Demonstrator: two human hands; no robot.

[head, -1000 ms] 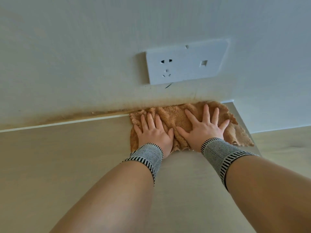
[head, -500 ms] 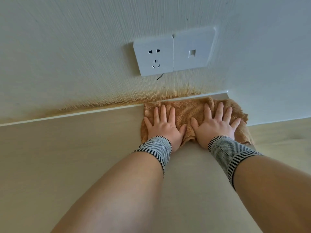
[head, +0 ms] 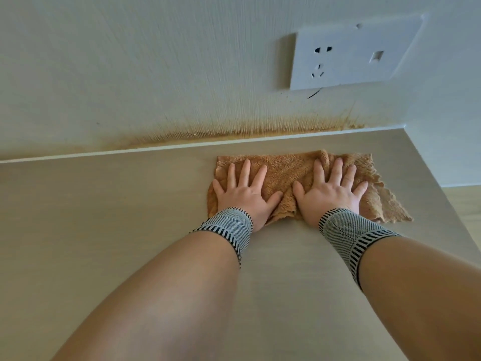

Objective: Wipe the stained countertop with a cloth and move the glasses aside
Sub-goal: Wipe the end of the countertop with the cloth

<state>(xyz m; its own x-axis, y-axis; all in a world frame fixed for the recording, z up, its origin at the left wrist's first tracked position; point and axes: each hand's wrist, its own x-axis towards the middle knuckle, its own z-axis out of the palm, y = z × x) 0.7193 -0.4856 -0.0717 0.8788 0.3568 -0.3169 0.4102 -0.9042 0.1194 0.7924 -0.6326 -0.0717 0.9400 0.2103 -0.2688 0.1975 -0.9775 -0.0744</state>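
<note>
Two bare forearms are reaching forward over the countertop (head: 109,230), each wearing a striped wristband: left wristband (head: 226,225), right wristband (head: 346,230). Beyond them the left hand (head: 244,194) and right hand (head: 329,196) are lying palm-down side by side, fingers straight and spread, pressing flat on the cloth (head: 286,173) and gripping nothing. The tan cloth is lying bunched on the counter near its right edge, just short of the back wall. Farther back a brown stain (head: 234,132) is running along the wall's base, with a socket (head: 351,56) above it.
</note>
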